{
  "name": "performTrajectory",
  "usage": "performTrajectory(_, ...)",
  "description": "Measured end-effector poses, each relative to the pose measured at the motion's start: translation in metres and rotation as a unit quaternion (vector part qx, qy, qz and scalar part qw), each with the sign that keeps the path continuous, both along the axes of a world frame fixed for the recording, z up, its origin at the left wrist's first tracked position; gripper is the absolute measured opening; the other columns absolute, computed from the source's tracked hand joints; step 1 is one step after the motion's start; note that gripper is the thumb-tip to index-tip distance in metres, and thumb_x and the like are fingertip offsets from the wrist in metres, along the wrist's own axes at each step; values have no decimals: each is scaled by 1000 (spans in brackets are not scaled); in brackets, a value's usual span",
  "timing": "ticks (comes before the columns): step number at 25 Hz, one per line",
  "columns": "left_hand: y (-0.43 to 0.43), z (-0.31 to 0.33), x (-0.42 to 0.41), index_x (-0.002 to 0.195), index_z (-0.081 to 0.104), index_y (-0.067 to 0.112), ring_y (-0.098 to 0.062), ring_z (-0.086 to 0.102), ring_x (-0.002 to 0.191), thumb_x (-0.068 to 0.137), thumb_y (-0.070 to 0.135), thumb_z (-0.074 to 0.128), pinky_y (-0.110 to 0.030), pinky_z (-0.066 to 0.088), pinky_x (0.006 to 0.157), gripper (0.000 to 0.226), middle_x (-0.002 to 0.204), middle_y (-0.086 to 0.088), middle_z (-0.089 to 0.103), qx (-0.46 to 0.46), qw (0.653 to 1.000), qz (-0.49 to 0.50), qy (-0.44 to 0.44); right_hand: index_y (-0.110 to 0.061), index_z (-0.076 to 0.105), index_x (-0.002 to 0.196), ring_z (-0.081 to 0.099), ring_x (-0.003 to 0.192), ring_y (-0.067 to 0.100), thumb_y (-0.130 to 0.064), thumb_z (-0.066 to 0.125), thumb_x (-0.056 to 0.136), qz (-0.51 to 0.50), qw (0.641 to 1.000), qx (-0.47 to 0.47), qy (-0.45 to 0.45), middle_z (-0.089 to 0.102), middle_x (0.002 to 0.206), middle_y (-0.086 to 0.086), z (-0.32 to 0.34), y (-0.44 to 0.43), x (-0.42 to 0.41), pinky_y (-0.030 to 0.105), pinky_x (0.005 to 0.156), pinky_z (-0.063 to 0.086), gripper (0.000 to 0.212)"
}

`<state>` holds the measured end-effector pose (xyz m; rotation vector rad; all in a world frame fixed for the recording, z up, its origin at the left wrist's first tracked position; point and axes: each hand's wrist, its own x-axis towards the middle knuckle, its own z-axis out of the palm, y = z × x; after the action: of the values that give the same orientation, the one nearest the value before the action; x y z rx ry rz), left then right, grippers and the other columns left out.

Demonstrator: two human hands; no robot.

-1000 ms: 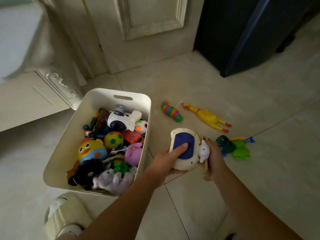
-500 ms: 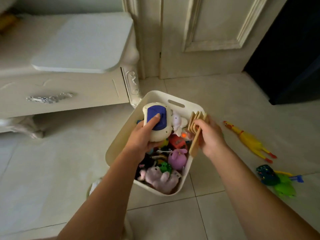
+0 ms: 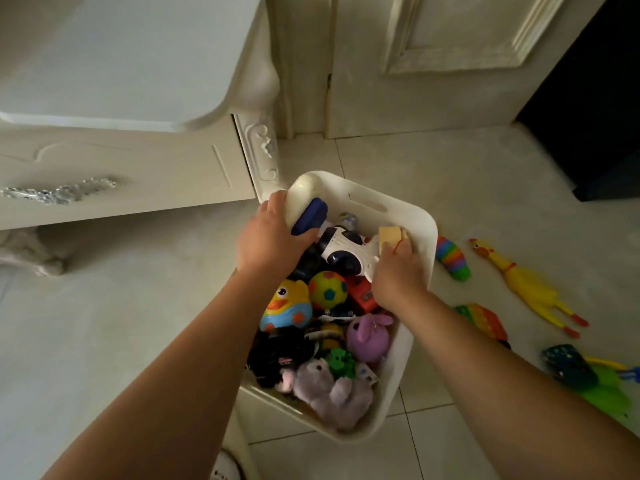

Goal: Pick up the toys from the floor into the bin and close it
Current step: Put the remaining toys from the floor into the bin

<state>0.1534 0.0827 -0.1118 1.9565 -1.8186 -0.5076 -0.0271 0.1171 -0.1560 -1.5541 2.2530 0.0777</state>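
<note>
A cream bin (image 3: 398, 372) stands on the tiled floor, packed with several toys: a duck, a ball, a purple plush, a white robot (image 3: 348, 251). My left hand (image 3: 268, 233) grips a cream and blue toy (image 3: 304, 211) at the bin's far left corner. My right hand (image 3: 398, 271) presses a wooden clapper toy (image 3: 389, 237) down inside the bin's far right side. On the floor to the right lie a rainbow slug (image 3: 452, 259), a yellow rubber chicken (image 3: 526, 285), a rainbow pop toy (image 3: 485, 320) and a green and dark toy (image 3: 588, 375).
A white cabinet (image 3: 121, 161) with a carved corner post stands to the left, close against the bin. A panelled door (image 3: 433, 64) is behind, and a dark appliance (image 3: 595, 98) at the far right. A slipper (image 3: 225, 467) shows at the bottom edge.
Both hands carried their toys from the floor over to the bin and lowered them into it. The view swung left towards the cabinet.
</note>
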Motion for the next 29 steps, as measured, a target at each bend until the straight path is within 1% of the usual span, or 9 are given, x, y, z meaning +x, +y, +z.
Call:
performTrajectory(4,-10,-11,-9,136,37,28,-27,57,108,80,45,67,-36,45,76,66,127,1,55,-32,995,-64,-70,-12,28,146,10,145,40,-11,43,95,-6,1000,-24,2,5,159,19,-9,5,2,44,120,16,54)
performTrajectory(9,1,-31,-8,137,37,27,-24,57,107,78,48,67,-31,40,75,70,122,1,58,40,998,15,56,-15,24,149,22,142,33,-31,51,91,148,983,-106,15,30,152,13,-15,4,4,44,119,13,66)
performTrajectory(12,1,-32,-7,138,36,30,-21,57,101,77,53,65,-31,42,76,72,116,2,59,54,996,15,70,-18,14,151,34,136,34,-43,53,91,116,990,-80,15,42,145,13,-15,-10,5,49,116,22,76)
performTrajectory(16,13,-23,-4,135,41,25,-18,57,88,78,57,59,-34,51,75,69,99,6,56,70,991,77,83,-21,24,147,33,134,32,-38,52,94,77,994,-63,48,41,143,9,-15,-10,11,61,110,25,63)
performTrajectory(18,24,-25,1,130,48,24,-20,60,87,76,57,60,-40,56,76,64,97,4,60,81,982,110,133,-22,32,145,34,134,31,-40,51,94,82,995,-47,24,43,142,8,-13,-11,3,55,109,28,57)
performTrajectory(22,29,-16,7,102,66,22,-22,65,83,81,44,60,-35,55,66,31,88,0,67,95,924,103,357,-16,54,132,51,122,29,-37,43,99,19,975,-138,-170,60,129,11,20,-16,-17,37,101,40,41)
performTrajectory(25,31,-1,-11,85,68,21,-16,62,68,90,31,58,-23,51,56,15,74,1,68,224,870,43,437,-23,51,134,51,121,14,-46,38,99,-42,901,-71,-426,56,134,-2,44,-1,-17,31,104,39,44)
performTrajectory(27,37,-5,-29,94,70,19,-14,67,77,88,32,61,-23,55,68,17,81,2,73,340,877,-64,334,-25,46,139,51,121,14,-47,43,97,-26,917,-27,-397,52,139,0,45,12,-17,28,100,39,47)
performTrajectory(29,46,-23,-44,127,58,23,-22,59,111,86,39,61,-34,46,98,44,118,-3,65,319,925,-182,93,-25,40,144,49,126,23,-42,51,95,35,969,5,-244,47,144,6,37,21,-17,31,100,41,53)
